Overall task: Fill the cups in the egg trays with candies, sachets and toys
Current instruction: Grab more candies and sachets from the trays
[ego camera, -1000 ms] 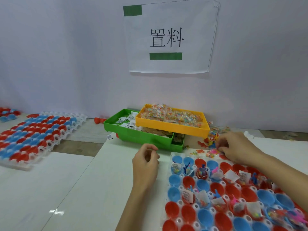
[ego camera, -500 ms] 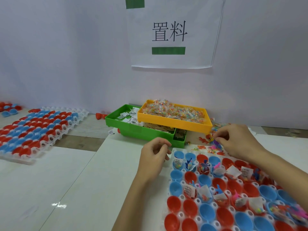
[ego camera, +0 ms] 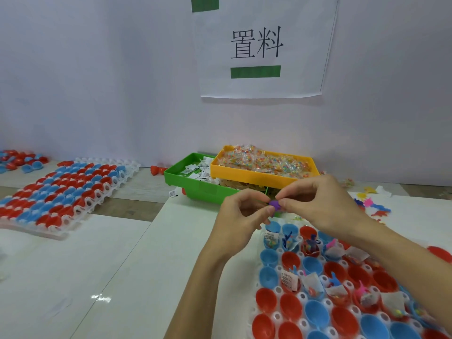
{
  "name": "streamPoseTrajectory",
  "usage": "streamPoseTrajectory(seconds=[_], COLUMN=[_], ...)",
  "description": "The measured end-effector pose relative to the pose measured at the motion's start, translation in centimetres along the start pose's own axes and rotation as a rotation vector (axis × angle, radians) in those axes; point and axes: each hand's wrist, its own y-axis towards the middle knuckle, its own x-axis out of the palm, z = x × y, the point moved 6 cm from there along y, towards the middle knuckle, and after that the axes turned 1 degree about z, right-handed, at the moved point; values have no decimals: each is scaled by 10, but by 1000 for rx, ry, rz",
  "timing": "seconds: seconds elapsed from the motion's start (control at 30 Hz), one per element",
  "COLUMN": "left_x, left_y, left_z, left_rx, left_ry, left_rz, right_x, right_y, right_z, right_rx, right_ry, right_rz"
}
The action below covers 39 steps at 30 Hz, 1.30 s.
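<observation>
A white egg tray (ego camera: 277,316) with red and blue cups lies at the lower right; several far cups hold sachets, candies and small toys, while the near-left cups look empty. Just above the tray's far edge, my left hand (ego camera: 241,215) and my right hand (ego camera: 318,204) meet and both pinch a small purple toy (ego camera: 275,204) between their fingertips. Behind them a yellow tray of candies (ego camera: 263,176) sits on top of a green tray of sachets (ego camera: 195,185). A loose pile of coloured toys (ego camera: 371,206) lies on the table right of my right hand.
A second egg tray (ego camera: 66,206) of red and blue cups lies at the left. Loose cups (ego camera: 22,161) sit at the far left by the wall. A red piece (ego camera: 156,170) lies left of the green tray. A paper sign (ego camera: 259,45) hangs on the wall.
My right hand has come left from the toy pile with a purple toy. My left hand has risen to meet it, and both now pinch the toy.
</observation>
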Motion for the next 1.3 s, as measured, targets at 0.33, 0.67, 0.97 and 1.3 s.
streamPoseTrajectory(seconds=[0.33, 0.67, 0.97, 1.3], left_x=[3, -34, -34, -37], left_y=[-2, -3, -4, -4], left_z=[-9, -30, -37, -38], left_rx=[-18, -9, -38, -42], left_ry=[-131, -261, -314, -317], left_rz=[-147, 136, 183, 209], right_x=[6, 21, 45, 49], right_y=[-6, -25, -36, -37], right_z=[6, -18, -24, -25], right_rx=[60, -22, -34, -16], right_ry=[-26, -267, -347, -479], right_rz=[-74, -395, -524, -584])
